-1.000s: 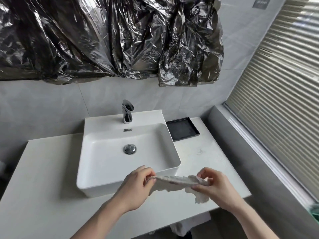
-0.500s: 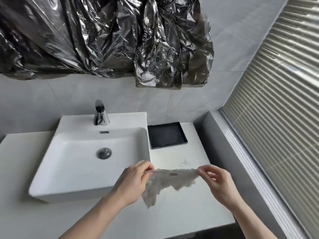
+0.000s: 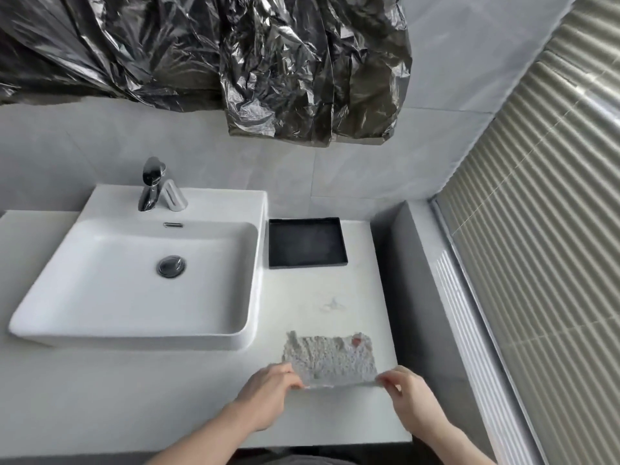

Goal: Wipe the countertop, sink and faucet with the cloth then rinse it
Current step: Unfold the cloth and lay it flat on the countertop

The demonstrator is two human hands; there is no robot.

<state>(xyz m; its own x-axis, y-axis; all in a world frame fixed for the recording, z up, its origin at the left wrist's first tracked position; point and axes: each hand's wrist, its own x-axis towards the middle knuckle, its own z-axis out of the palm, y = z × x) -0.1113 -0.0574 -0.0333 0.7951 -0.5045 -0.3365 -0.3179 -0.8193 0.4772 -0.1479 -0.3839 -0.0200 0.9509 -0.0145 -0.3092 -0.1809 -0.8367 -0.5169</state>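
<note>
Both hands spread the cloth flat over the white desk, right of the sink.

The left hand pinches the cloth's near left corner between curled fingers and thumb; the right hand pinches the near right corner the same way, so both sets of fingers are narrow, closed on the fabric. The pale, nubbly cloth stretches away from the fingers toward the wall, a small reddish mark at its far right corner. Farther beyond the fingers sits a black tray on the desk. The chrome faucet stands at the sink's back edge, well away from the left fingers. Crinkled dark plastic sheeting hangs on the wall above, and slatted blinds run along the right.
</note>
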